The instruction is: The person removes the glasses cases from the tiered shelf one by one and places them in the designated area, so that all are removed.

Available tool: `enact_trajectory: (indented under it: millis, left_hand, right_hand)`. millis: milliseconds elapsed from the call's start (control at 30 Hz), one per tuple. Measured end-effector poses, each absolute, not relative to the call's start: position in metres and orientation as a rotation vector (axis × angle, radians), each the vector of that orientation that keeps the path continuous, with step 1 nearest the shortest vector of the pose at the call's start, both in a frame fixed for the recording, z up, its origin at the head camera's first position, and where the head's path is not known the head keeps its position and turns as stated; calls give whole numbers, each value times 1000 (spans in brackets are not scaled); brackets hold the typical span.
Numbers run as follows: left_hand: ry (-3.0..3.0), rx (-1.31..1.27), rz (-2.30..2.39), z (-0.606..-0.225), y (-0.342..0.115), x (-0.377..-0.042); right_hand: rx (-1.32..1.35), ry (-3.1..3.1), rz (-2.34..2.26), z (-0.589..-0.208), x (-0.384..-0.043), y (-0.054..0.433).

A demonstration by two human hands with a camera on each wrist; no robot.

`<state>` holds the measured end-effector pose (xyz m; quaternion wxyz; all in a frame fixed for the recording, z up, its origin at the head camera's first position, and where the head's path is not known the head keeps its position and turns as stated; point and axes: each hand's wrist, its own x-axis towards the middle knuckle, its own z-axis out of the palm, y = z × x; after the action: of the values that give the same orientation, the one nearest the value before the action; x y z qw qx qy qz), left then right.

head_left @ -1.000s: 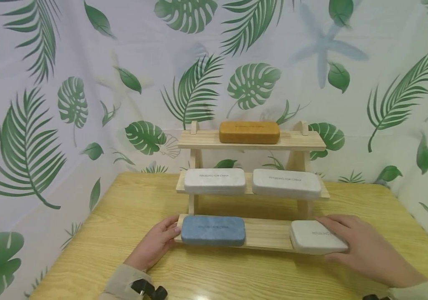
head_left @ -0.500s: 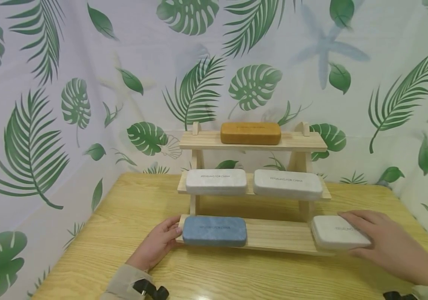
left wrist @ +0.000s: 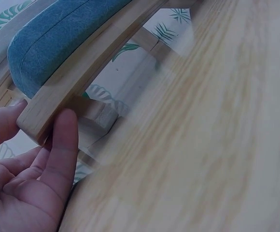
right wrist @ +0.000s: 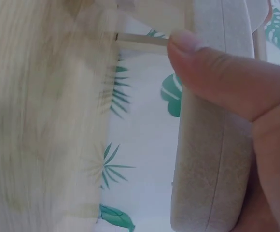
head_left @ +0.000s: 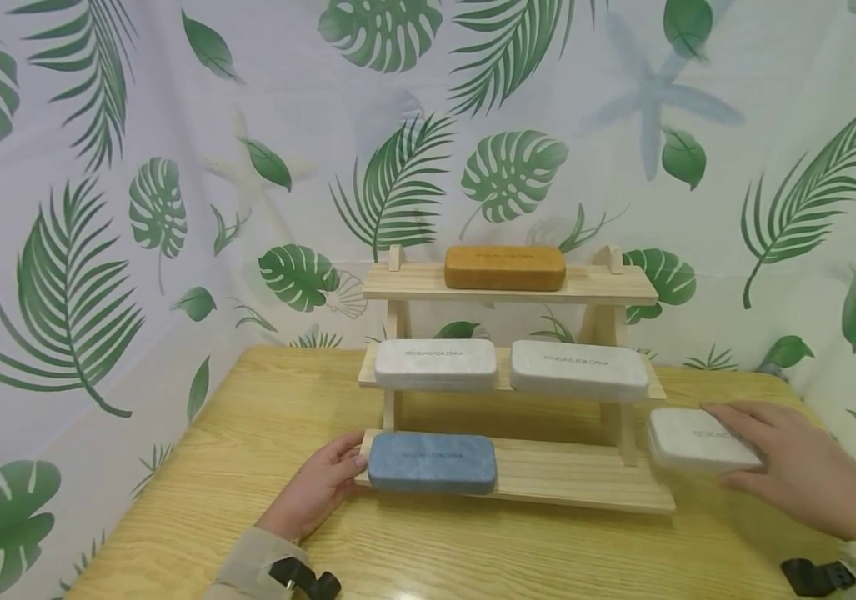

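Right grip point(head_left: 791, 467) clasps a white case point(head_left: 693, 439); left grip point(head_left: 317, 482) pinches the bottom shelf point(head_left: 566, 475).

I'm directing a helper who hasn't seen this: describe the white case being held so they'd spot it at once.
On the table stands a three-tier wooden rack. By its right end, the right hand grips a white case. Two other white cases sit on the middle shelf; this one alone is held in a hand.
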<state>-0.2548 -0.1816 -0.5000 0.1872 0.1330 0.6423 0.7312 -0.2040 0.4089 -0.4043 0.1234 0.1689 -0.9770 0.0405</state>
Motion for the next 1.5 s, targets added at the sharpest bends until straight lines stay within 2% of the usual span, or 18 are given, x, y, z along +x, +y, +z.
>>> enact_trajectory:
  millis: [333,533,1033,1300,1500]
  left_hand:
    - [1788,406,2060,-500,-182,-258]
    - [1795,400,2063,-501,-182,-256]
    - [1802,387,2052,-500,-183,-256]
    - [1812,368,2040,-497,-182,-254]
    - [1817,354,2052,-496,-184,-254]
  right_hand:
    - [388,-2940,114,-403,-233,421]
    - [414,-2909,133,-410,-258,428]
    - [282,-2931,256,-450,-313,446]
    - [132,-3026,281,-452,-314,440]
    - [152,-3057,272,-454,-320,435]
